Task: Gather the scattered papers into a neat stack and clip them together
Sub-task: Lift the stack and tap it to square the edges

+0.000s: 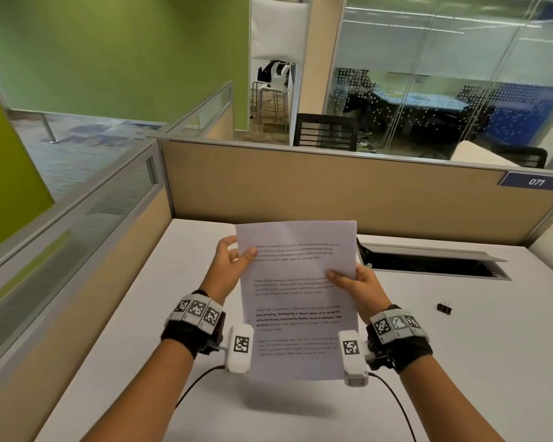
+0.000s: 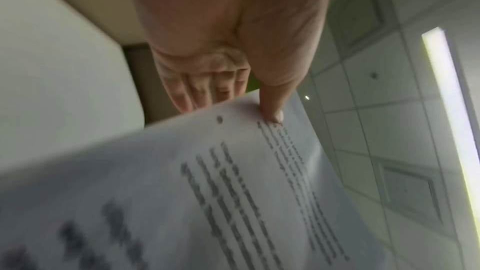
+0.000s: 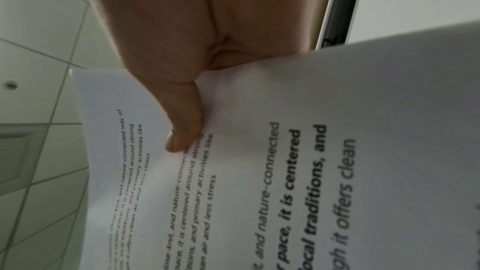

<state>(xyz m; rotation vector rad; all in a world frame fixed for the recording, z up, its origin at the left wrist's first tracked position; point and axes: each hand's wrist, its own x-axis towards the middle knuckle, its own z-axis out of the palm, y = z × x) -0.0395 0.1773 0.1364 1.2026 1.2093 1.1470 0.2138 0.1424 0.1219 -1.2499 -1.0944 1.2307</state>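
Observation:
White printed papers are held upright above the white desk as one stack, between both hands. My left hand pinches the stack's left edge near the top, thumb on the front, fingers behind. My right hand grips the right edge at mid height, its thumb pressing on the printed face of the papers. A small black binder clip lies on the desk to the right of my right wrist. The papers look blurred in the left wrist view.
A beige cubicle partition closes off the desk's far side. An open cable slot with a raised lid runs along the desk behind my right hand. Black cables trail from the wrist cameras across the near desk.

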